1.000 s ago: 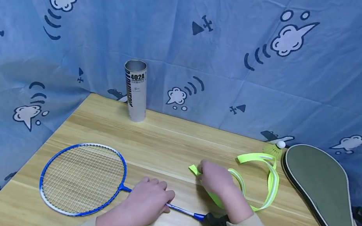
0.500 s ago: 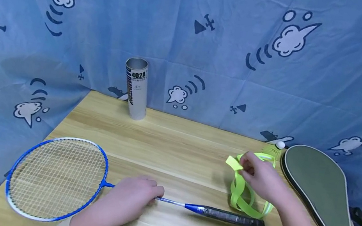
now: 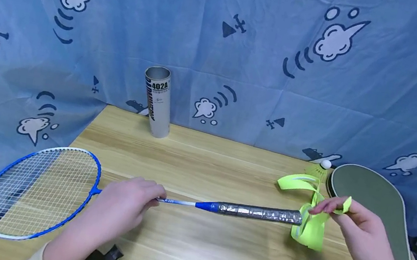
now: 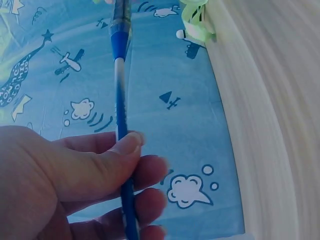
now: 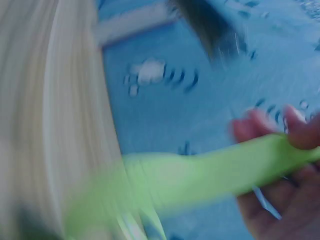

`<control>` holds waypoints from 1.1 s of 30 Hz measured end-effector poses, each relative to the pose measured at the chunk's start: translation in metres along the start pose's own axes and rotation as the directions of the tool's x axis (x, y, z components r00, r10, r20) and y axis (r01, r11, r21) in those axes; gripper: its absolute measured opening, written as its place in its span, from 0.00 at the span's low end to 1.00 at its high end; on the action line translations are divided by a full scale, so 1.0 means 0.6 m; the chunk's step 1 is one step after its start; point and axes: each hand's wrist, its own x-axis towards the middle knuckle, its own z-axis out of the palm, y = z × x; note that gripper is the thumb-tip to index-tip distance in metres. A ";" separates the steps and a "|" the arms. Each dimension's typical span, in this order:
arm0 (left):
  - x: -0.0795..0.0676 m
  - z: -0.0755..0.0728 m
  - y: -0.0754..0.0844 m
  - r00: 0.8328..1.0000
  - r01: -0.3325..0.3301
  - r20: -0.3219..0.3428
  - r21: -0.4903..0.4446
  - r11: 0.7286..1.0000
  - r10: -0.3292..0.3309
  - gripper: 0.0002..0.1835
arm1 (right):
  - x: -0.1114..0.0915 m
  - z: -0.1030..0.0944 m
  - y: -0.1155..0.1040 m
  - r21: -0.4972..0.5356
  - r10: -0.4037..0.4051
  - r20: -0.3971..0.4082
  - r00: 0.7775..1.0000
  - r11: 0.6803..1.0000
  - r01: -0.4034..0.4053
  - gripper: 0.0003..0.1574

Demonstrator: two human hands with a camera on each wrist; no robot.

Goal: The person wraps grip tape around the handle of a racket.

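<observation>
My left hand grips the shaft of a blue and white badminton racket, thumb against fingers in the left wrist view. The strung head points left, and the dark wrapped handle points right toward my other hand. Between thumb and fingers, my right hand pinches a neon yellow-green tape strip with a pale stripe. Its loops hang beside the handle's end, and one stretch trails back toward the shuttlecock. In the right wrist view the strip is blurred.
A white shuttlecock tube stands upright at the back left. A yellow shuttlecock sits at the back right beside a dark green paddle case. Blue patterned cloth hangs behind the wooden table.
My right hand has taken up the strip's end and moved right, lifting part of the strip. The racket has come up in my left hand, its handle now in full view.
</observation>
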 end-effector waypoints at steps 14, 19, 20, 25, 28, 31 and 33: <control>0.018 0.007 0.008 0.984 -0.026 -0.174 0.063 0.998 0.037 0.10 | -0.042 0.175 -0.060 0.543 0.036 -0.016 0.999 0.840 -0.022 0.13; 0.024 0.015 0.016 0.980 -0.045 -0.192 0.074 0.996 0.059 0.10 | -0.049 0.221 -0.071 0.414 0.191 0.081 0.978 0.886 -0.207 0.12; 0.025 0.017 0.018 0.978 -0.049 -0.197 0.076 0.996 0.063 0.10 | -0.050 0.229 -0.072 0.403 0.200 0.097 0.975 0.888 -0.222 0.13; 0.030 0.028 0.027 0.968 -0.089 -0.229 0.070 0.994 0.103 0.11 | -0.050 0.260 -0.075 0.414 0.217 0.127 0.968 0.875 -0.251 0.20; 0.030 0.032 0.032 0.962 -0.115 -0.241 0.071 0.991 0.128 0.11 | -0.047 0.275 -0.077 0.442 0.285 0.110 0.952 0.844 -0.303 0.26; 0.029 0.035 0.036 0.958 -0.132 -0.248 0.070 0.989 0.146 0.12 | -0.042 0.287 -0.080 0.485 0.389 0.068 0.919 0.792 -0.371 0.29; 0.029 0.036 0.038 0.955 -0.143 -0.251 0.071 0.987 0.157 0.14 | -0.040 0.292 -0.080 0.521 0.431 0.034 0.902 0.763 -0.384 0.28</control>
